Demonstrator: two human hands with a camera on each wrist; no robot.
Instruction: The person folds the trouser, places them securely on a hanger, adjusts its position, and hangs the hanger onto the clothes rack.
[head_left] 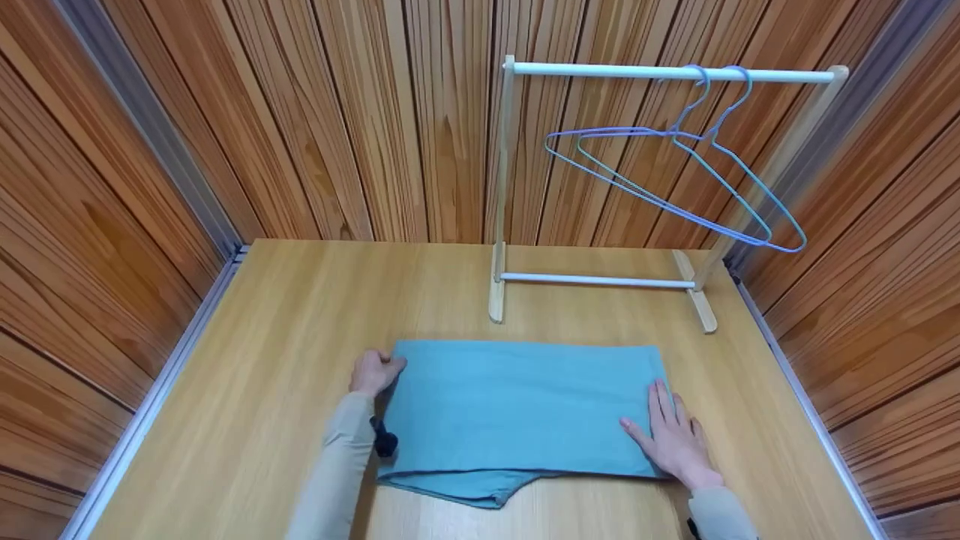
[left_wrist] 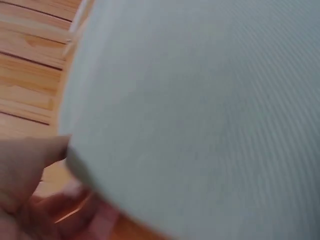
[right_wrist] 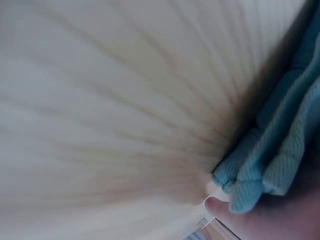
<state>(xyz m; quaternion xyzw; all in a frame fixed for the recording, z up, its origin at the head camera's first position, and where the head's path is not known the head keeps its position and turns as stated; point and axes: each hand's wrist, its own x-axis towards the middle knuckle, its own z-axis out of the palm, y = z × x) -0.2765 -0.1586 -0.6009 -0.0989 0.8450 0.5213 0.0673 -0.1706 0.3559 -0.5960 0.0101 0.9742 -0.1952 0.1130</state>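
Observation:
Folded teal trousers point(head_left: 525, 405) lie flat across the tabletop, their long fold toward the back. A pointed flap with a curved seam sticks out at the front edge. My left hand point(head_left: 375, 371) pinches the back left corner; in the left wrist view the thumb lies over the cloth point(left_wrist: 175, 110) and the other fingers curl beneath its edge. At the opposite end, my right hand point(head_left: 675, 435) rests with straight, spread fingers on the right edge. Stacked layers of ribbed teal cloth point(right_wrist: 255, 175) show beside that hand in the right wrist view.
Behind the trousers stands a wooden rack with a white top rail point(head_left: 600, 70) and a low crossbar point(head_left: 592, 280). Two wire hangers point(head_left: 675, 133), bluish purple, hang on its right half. Wood-plank walls point(head_left: 375, 112) enclose the table point(head_left: 300, 300) at the back and both sides.

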